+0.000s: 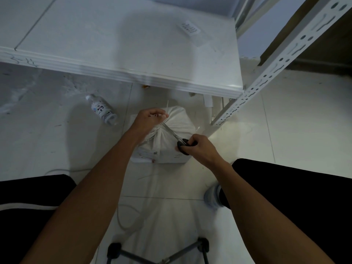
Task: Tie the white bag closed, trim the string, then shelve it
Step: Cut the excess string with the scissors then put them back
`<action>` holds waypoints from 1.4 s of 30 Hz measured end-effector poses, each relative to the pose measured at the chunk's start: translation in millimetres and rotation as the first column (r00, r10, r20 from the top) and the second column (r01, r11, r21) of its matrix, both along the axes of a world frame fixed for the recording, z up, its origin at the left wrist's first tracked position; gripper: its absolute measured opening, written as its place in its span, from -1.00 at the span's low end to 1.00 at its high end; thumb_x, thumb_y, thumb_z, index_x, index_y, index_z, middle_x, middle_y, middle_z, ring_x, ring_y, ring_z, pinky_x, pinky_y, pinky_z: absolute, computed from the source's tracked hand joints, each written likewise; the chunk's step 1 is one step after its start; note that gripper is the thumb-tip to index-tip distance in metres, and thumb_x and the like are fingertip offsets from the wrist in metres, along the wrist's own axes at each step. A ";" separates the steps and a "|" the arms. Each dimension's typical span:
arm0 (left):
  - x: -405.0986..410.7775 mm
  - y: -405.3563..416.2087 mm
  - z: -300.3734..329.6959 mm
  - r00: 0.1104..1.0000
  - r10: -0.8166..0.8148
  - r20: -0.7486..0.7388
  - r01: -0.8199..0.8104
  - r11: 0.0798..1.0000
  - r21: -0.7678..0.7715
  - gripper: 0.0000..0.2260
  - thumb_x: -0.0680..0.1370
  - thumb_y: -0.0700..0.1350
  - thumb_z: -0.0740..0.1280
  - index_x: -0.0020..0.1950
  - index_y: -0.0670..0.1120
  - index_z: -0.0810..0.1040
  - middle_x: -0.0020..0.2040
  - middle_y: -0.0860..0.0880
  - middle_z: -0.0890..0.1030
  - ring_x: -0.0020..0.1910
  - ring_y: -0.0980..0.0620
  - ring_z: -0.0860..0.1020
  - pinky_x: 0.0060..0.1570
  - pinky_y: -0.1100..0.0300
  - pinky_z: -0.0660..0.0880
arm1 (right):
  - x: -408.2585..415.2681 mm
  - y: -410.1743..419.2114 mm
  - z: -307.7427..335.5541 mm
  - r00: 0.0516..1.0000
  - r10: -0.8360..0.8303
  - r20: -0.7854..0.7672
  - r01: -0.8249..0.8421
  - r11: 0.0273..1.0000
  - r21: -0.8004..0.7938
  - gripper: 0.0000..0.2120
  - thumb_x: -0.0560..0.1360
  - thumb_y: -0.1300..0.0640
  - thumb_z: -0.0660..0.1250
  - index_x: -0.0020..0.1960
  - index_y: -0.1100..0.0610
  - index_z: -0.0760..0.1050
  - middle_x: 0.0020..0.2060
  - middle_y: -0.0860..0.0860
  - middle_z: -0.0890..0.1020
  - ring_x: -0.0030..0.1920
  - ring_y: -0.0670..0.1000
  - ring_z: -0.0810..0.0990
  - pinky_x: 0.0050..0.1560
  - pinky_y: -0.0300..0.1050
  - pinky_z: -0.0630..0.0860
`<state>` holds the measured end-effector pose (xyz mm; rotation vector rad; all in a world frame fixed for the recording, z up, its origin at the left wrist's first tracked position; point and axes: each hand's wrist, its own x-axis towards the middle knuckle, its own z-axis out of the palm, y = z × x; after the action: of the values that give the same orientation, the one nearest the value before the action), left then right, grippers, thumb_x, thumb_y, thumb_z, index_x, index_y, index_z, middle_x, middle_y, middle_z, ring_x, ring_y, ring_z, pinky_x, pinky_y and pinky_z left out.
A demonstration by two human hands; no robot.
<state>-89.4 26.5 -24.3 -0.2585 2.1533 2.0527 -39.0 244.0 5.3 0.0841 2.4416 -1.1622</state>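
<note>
White bag [179, 119] on the tiled floor [285, 140], centre of the frame, neck gathered tight; contents hidden. Left hand [150, 119] just left of the bag's top, fingers curled, pinching the string [167, 105] at the gathered neck, a short end sticking up above the knuckles. Right hand [200, 147] at the bag's lower right, fingers curled round the black handles of scissors [171, 133], blades angled up-left and reaching to the neck beside the left hand. Both forearms stretched forward from the bottom of the frame. White shelf [133, 44] across the upper half, its slotted post [266, 80] to the right of the bag. Plastic bottle [102, 109] lying on its side, left of the bag.
</note>
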 end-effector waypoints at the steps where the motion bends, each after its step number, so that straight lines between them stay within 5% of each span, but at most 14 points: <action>1: -0.4 0.1 0.5 1.000 0.003 -0.007 -0.003 1.000 -0.018 -0.89 0.47 -0.16 0.46 -0.17 0.05 0.69 0.00 -0.14 0.69 -0.05 0.04 0.55 0.04 0.18 0.48 | 1.1 0.1 0.0 1.000 -0.006 0.012 0.006 1.000 -0.017 -0.60 0.30 -0.10 0.57 -0.29 0.10 0.40 -0.40 -0.03 0.48 -0.40 -0.09 0.40 -0.37 -0.22 0.29; 5: -2.5 -0.5 -2.5 0.999 0.023 -0.022 -0.025 0.995 -0.092 -0.91 0.44 -0.07 0.48 -0.21 0.14 0.70 0.06 -0.28 0.64 -0.09 0.01 0.51 -0.01 0.15 0.45 | 2.6 2.9 0.0 0.998 -0.020 0.067 0.025 0.997 -0.071 -0.63 0.31 -0.08 0.56 -0.26 0.13 0.46 -0.37 0.01 0.52 -0.36 -0.07 0.43 -0.33 -0.21 0.30; 13: -3.0 -1.7 -1.5 0.999 0.035 0.023 -0.033 0.998 -0.051 -0.94 0.42 -0.02 0.47 -0.18 0.16 0.70 0.06 -0.12 0.69 0.16 -0.06 0.58 0.18 0.07 0.48 | -1.1 10.5 -6.6 0.995 -0.034 0.099 0.047 0.990 -0.130 -0.65 0.29 -0.05 0.59 -0.31 0.13 0.49 -0.43 -0.06 0.50 -0.40 -0.15 0.43 -0.26 -0.16 0.31; 17: -2.2 0.4 -0.4 0.998 0.056 0.030 -0.056 0.998 -0.016 -0.91 0.43 -0.09 0.49 -0.20 0.12 0.71 0.03 -0.15 0.69 0.02 0.06 0.59 0.07 0.18 0.47 | -3.4 8.0 -10.7 0.997 -0.015 0.080 0.024 0.993 -0.116 -0.66 0.29 -0.05 0.58 -0.32 0.11 0.48 -0.42 -0.05 0.53 -0.37 -0.10 0.46 -0.24 -0.15 0.36; 21: -1.9 1.2 2.7 0.998 0.034 0.045 -0.037 0.998 0.058 -0.93 0.46 -0.17 0.47 -0.14 0.01 0.71 -0.09 0.04 0.71 -0.05 0.20 0.62 0.02 0.29 0.45 | -2.5 4.6 -9.3 0.999 0.029 0.046 -0.025 0.996 -0.090 -0.58 0.28 -0.12 0.57 -0.25 0.21 0.52 -0.38 0.00 0.57 -0.35 -0.08 0.48 -0.25 -0.13 0.38; 28: -1.3 1.7 1.9 0.997 0.037 0.072 -0.043 0.997 0.071 -0.94 0.45 -0.11 0.48 -0.11 0.03 0.72 0.01 -0.01 0.71 0.09 0.06 0.63 0.10 0.21 0.49 | 5.8 -13.3 -1.0 0.988 0.152 -0.016 -0.151 0.988 0.022 -0.49 0.38 -0.25 0.44 -0.30 0.22 0.50 -0.45 -0.02 0.47 -0.44 -0.09 0.38 -0.36 -0.19 0.30; 32: 1.3 4.0 -1.6 0.994 0.108 0.025 -0.109 0.992 0.061 -0.94 0.43 -0.08 0.50 -0.16 0.09 0.73 0.02 -0.20 0.69 -0.02 -0.04 0.58 0.08 0.08 0.52 | 20.1 -31.2 0.9 0.982 0.189 0.019 -0.190 0.980 0.057 -0.47 0.48 -0.24 0.35 -0.26 0.26 0.51 -0.44 0.03 0.50 -0.45 -0.05 0.42 -0.36 -0.15 0.35; 42: 3.3 5.8 -3.4 0.990 0.143 -0.004 -0.143 0.989 0.036 -0.92 0.44 -0.06 0.50 -0.15 0.14 0.72 -0.10 -0.11 0.60 -0.12 0.00 0.49 -0.05 0.15 0.45 | 28.9 -54.3 5.4 0.998 0.046 0.041 -0.047 0.999 0.026 -0.49 0.39 -0.30 0.41 -0.38 0.12 0.38 -0.52 -0.03 0.39 -0.49 -0.07 0.35 -0.41 -0.17 0.31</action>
<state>-86.1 32.2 -27.7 -0.4140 2.1583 2.1680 -10.2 189.7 10.7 0.0584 2.4110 -1.0974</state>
